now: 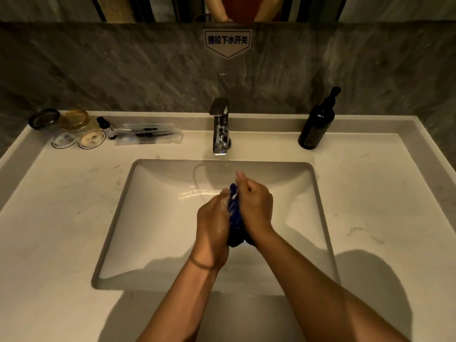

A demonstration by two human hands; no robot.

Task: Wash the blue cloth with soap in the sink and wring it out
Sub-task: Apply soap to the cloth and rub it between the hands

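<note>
The blue cloth (pixel 235 218) is bunched between both my hands above the middle of the white rectangular sink (pixel 118 213). My left hand (pixel 213 224) grips its left side and shows white soap foam on the fingers. My right hand (pixel 254 206) grips the right side, fingers curled over the cloth's top. Most of the cloth is hidden between my palms; a dark end hangs out below them. The chrome faucet (pixel 220 127) stands behind the basin, with no water stream visible.
A dark pump bottle (pixel 317 122) stands on the counter at the back right. At the back left are jars (pixel 59 119), round coasters (pixel 79 140) and a clear tray of packets (pixel 148 133). A grey stone wall with a sign (pixel 227 41) rises behind.
</note>
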